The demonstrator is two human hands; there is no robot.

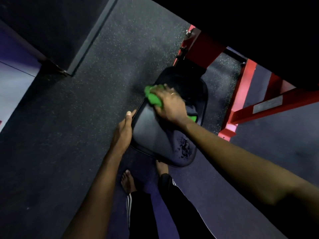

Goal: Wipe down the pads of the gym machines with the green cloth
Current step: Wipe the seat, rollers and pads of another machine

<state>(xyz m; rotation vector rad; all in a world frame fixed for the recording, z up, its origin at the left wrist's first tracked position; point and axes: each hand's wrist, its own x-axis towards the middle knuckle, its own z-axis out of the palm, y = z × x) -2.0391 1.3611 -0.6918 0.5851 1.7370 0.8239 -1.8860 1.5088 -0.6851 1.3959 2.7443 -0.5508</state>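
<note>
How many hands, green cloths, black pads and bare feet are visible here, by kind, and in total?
Hands: 2 (left hand, right hand)
Green cloth: 1
Black pad: 1
Bare feet: 2
Total: 6

Floor under me is black rubber matting point(103, 83) with pale speckles. Red steel frame point(203, 47) upper right, bolt point(189, 32) near its top end, metal label plate point(267, 105) on the lower beam. Dark boxy column point(57, 31) upper left, pale surface point(12, 90) beside it at the left edge. My bare feet point(128, 181) on the mat; black track trousers point(174, 195), white side stripes.
</note>
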